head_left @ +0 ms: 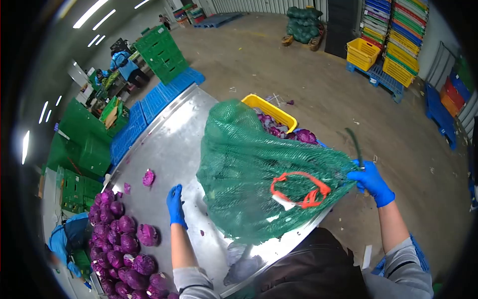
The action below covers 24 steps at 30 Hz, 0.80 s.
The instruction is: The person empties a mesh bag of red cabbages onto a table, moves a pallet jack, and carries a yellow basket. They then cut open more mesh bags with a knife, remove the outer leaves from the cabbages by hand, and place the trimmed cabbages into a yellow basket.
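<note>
A large green mesh bag [239, 164] spreads across the metal table [169, 164], with a red tie with a white tag [303, 192] on it. My right hand [373, 183], in a blue glove, is closed on the bag's gathered end, past the table's edge. What the bag contains cannot be made out. My left hand [177, 207], also gloved in blue, is held over the table left of the bag; its fingers are stretched out and it holds nothing. To its left lies a pile of red cabbages [129, 244], and a loose cabbage leaf [148, 177] lies above them.
Behind the bag stands a yellow crate [274, 112] with purple cabbage leaves. Blue pallets [172, 89] and stacked green crates [160, 55] line the table's far side. A co-worker in blue [69, 239] is beyond the cabbage pile. Stacked crates [403, 40] stand at the upper right.
</note>
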Each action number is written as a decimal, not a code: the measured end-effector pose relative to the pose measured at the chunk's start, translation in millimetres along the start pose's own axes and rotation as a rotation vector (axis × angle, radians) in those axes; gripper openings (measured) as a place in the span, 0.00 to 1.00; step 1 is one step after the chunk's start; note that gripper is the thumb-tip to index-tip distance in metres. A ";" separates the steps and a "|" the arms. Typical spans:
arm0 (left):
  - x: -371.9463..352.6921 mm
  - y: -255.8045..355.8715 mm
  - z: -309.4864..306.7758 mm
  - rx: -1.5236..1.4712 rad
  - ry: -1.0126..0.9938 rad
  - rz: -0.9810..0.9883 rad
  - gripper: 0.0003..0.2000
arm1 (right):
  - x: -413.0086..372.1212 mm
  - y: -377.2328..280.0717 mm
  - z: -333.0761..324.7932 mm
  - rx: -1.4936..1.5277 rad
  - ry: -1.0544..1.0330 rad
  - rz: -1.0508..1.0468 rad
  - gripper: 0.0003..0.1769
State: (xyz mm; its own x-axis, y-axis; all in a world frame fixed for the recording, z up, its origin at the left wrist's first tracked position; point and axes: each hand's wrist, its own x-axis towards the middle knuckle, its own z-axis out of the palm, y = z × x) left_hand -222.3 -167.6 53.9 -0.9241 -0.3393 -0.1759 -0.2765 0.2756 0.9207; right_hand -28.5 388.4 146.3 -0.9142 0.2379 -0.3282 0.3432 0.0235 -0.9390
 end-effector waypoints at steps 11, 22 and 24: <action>14.4 37.9 113.7 0.258 -0.017 0.343 0.16 | -8.2 28.5 -30.9 0.093 0.318 0.021 0.09; -13.3 182.6 -14.0 -0.172 0.333 0.916 0.17 | 34.2 8.3 23.5 0.336 0.331 -0.182 0.08; 4.6 191.4 -46.1 -0.029 0.251 0.985 0.16 | 37.8 -3.2 42.7 0.327 0.304 -0.179 0.09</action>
State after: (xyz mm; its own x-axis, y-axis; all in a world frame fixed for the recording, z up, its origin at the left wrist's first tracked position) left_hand -267.3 -157.9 245.4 -0.6546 -0.1530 0.7403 0.5872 0.5138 0.6255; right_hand -73.4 355.8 132.4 -0.8313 0.5325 -0.1593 0.0559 -0.2051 -0.9771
